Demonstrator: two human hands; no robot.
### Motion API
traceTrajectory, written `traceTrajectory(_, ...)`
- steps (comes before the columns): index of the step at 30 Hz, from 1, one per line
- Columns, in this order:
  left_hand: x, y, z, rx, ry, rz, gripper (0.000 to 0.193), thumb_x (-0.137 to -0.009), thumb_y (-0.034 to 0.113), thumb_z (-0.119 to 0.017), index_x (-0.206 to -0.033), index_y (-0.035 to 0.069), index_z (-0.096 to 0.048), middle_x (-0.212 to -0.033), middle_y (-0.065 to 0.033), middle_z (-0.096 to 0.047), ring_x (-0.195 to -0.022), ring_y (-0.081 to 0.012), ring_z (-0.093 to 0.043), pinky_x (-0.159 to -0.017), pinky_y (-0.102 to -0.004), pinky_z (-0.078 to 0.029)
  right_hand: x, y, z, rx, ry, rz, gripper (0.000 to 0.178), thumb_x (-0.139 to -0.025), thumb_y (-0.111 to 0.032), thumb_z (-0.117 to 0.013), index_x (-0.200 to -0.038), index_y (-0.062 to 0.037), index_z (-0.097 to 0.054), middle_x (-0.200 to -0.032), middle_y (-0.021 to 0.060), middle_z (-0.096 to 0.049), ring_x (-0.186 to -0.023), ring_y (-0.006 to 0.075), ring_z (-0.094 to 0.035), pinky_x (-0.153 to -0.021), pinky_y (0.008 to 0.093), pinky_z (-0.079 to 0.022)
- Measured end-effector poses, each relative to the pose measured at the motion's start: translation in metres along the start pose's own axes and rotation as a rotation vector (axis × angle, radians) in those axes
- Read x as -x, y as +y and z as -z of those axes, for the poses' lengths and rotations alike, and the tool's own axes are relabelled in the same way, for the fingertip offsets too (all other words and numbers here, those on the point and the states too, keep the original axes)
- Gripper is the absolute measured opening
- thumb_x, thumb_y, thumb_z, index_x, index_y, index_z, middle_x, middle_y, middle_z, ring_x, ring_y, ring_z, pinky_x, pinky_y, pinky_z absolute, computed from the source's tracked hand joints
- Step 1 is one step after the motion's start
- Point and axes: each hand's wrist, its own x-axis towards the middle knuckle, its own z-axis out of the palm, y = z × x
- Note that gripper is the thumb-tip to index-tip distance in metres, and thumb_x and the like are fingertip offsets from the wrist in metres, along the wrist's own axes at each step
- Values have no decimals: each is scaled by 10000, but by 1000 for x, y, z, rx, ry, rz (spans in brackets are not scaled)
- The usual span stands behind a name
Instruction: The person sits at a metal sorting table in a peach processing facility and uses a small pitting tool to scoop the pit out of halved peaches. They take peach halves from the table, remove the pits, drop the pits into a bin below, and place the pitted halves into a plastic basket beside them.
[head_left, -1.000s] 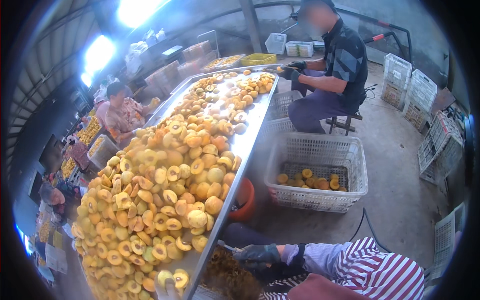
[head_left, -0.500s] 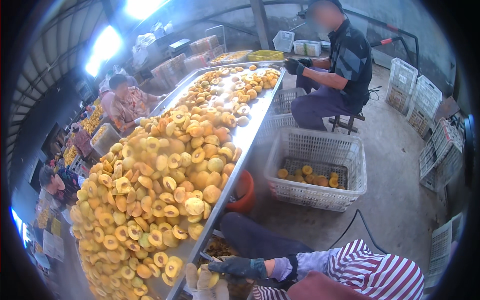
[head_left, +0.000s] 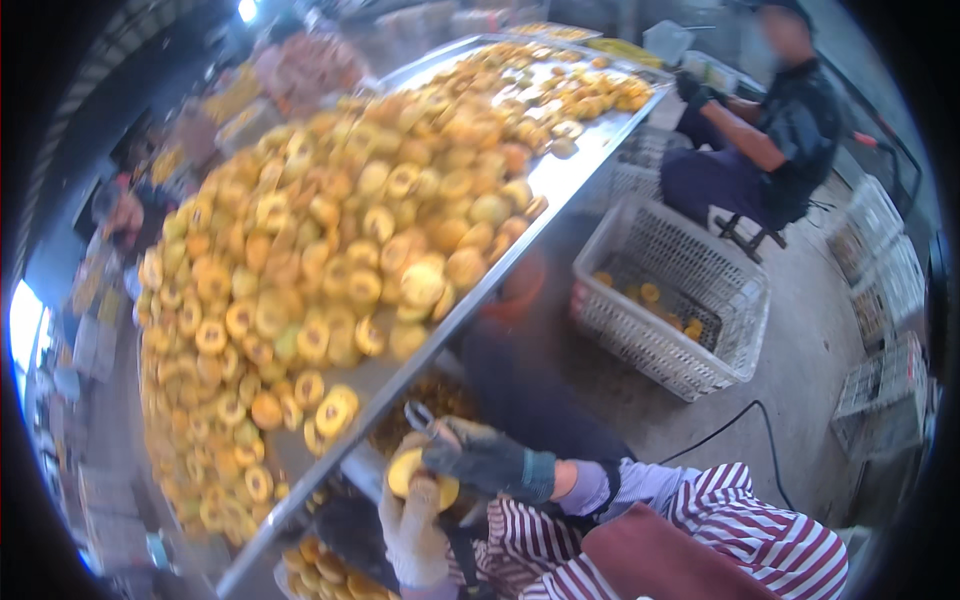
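My left hand (head_left: 412, 525), in a cream glove, is closed round a yellow peach half (head_left: 404, 472), its cut face showing. Against it, my right hand (head_left: 485, 460), in a dark grey glove with a teal cuff, is shut on a small metal tool (head_left: 418, 412) with a curved, loop-like end. The tool's grip is hidden in the glove. Both hands are beside the near edge of a metal table (head_left: 400, 375), below its rim. A large heap of yellow peach halves (head_left: 320, 260) covers much of the table, several with brown pits or hollows visible.
A white plastic crate (head_left: 660, 350) with several peach pieces stands on the floor to the right. Beyond it a person (head_left: 790, 130) sits on a stool. More peach halves (head_left: 330, 570) lie low beside my left hand. A black cable (head_left: 740, 415) crosses the floor; stacked crates (head_left: 880, 300) are far right.
My view has turned, so the table and crate appear shifted. My left hand shows more fully, with the peach half tipped cut side up. The metal tool stays in my right hand.
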Motion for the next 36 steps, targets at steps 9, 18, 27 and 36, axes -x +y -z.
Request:
traceTrajectory(9, -12, -8, 39, 403, 106, -24, 522, -795, 191, -653, -1262, -4, -529, -1257, -212, -582, -961, -291, -661, -642, -325, -559, 14, -5, -4, 231, -45, -55, 100, -982, -174, -566, -1032, -88, -566, -739, -66, -543, -629, 18, -499, -545, 202, -416)
traceTrajectory(18, -16, -19, 38, 392, 129, -63, 517, -898, 296, -632, -1295, -2, -485, -1280, -191, -558, -1065, -300, -619, -863, -376, -539, 17, 11, 5, 137, -227, -137, 128, -964, -160, -597, -1045, -69, -559, -755, -49, -552, -674, 24, -512, -591, 219, -432)
traceTrajectory(27, -13, -9, 29, 433, 189, -62, 600, -991, 486, -436, -1299, -26, -483, -1350, -197, -506, -1195, -333, -542, -830, -429, -571, 22, 28, -1, 550, -221, 76, 201, -920, -189, -639, -1049, -45, -582, -723, 90, -631, -634, 182, -646, -581, 304, -482)
traceTrajectory(36, -10, -24, 22, 332, 215, -189, 592, -997, 486, -418, -1282, -30, -481, -1375, -193, -473, -1224, -348, -513, -847, -416, -574, 18, 34, -11, 891, -171, 235, 307, -916, -277, -636, -1091, -38, -559, -652, 135, -605, -528, 326, -620, -478, 379, -480)
